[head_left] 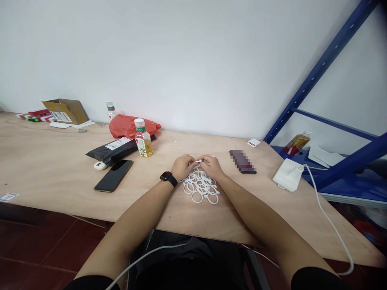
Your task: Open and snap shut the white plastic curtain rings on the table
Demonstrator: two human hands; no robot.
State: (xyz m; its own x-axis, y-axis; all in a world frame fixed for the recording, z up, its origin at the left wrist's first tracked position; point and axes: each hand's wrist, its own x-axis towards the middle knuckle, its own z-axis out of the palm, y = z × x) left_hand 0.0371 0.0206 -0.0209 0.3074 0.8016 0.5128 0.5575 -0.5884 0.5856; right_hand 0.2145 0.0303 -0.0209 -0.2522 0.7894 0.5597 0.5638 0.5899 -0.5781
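A pile of white plastic rings [197, 196] with small knobs lies on the wooden table [169, 219] in front of me. At the far side of the pile, my left hand [182, 166] and my right hand [212, 166] meet with bent fingers. Between their fingertips they pinch one white ring [198, 161], of which only a small part shows. A black watch sits on my left wrist. The fingers partly cover the upper rings.
Left of my hands are a drink bottle [143, 141], a phone [113, 175], a black parcel [110, 152] and a red bag [123, 125]. To the right lie a pixelated dark object [242, 162] and a white power bank [287, 175] with a cable. A blue shelf frame [317, 76] stands beyond.
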